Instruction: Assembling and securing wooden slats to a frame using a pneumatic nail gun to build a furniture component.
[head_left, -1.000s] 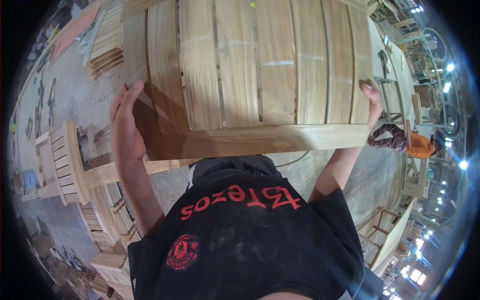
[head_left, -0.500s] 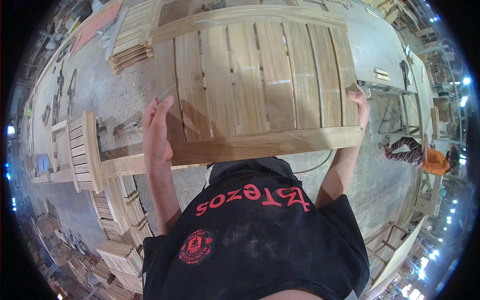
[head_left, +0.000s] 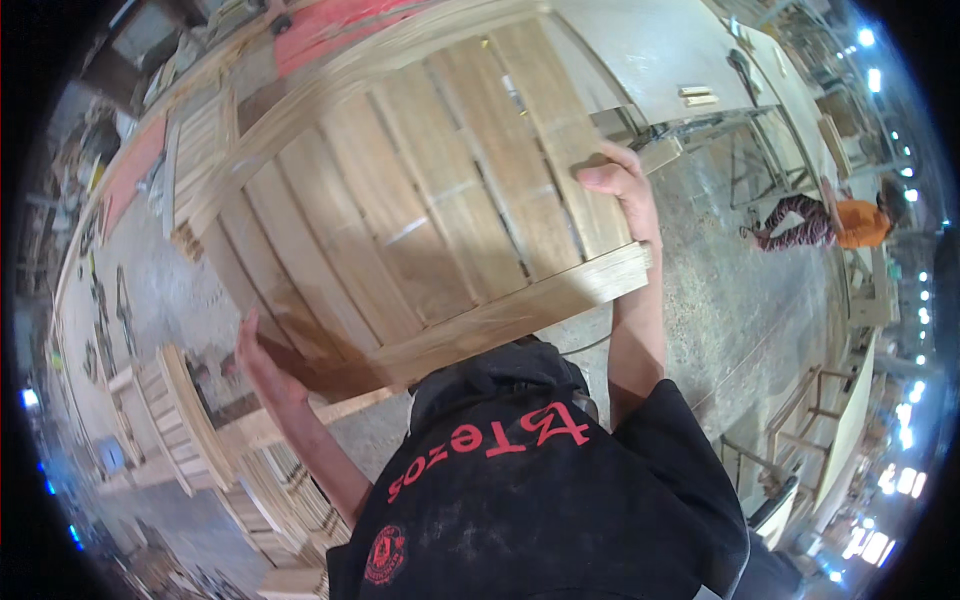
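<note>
A large slatted wooden panel (head_left: 400,230), with pale slats set between two rails, is between my hands, tilted so that its right end is farther from me. My left hand (head_left: 270,368) holds its near left corner, the palm along the edge. At the right edge, my right hand (head_left: 628,195) grips with the thumb over the top face, while its other fingers are mostly hidden beneath. The near rail (head_left: 500,315) faces my body. The panel covers part of the workbench (head_left: 165,270).
Smaller slatted panels stand on the bench at left (head_left: 180,410) and far left (head_left: 195,150). Stacked wooden pieces (head_left: 285,500) lie near my left forearm. At right are a pale table (head_left: 660,50), a wooden frame (head_left: 810,410) and a person in orange (head_left: 860,222).
The panel has turned anticlockwise and shifted left in view. Its left end is now nearer me, and both hands have moved with it.
</note>
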